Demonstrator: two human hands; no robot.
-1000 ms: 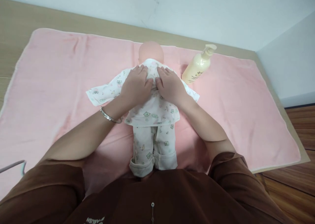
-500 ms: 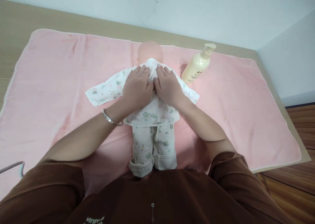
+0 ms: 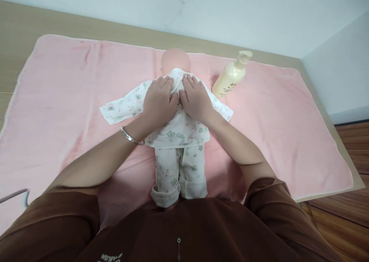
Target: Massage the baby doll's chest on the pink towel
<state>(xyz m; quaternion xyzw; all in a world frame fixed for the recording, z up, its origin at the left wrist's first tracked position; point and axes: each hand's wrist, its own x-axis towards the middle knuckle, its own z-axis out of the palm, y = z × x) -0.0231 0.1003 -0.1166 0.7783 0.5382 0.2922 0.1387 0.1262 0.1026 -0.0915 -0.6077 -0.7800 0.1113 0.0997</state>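
Note:
A baby doll [image 3: 176, 59] lies face down on a pink blanket [image 3: 66, 70], its bald head pointing away from me. It wears a white printed shirt [image 3: 184, 133] and matching trousers [image 3: 193, 166] with turned-up cuffs. Flat across the left side of the doll's upper back rests my left hand [image 3: 160, 102], fingers stretched toward the shoulder; a silver bangle circles that wrist. My right hand [image 3: 197, 100] lies flat on the right side of the back, mirroring it. The thumbs point toward each other near the spine. Neither hand grips anything.
A pale yellow pump bottle [image 3: 230, 77] stands on the blanket right of the doll's head. Behind the wooden table [image 3: 115, 31] is a white wall [image 3: 245, 16]. A thin grey cable-like piece [image 3: 14, 195] shows at the lower left. Wooden floor [image 3: 340, 212] lies at right.
Both hands stay on the doll's back. My left hand's thumb has shifted slightly upward and the fingers sit a touch differently; the doll and bottle keep their places.

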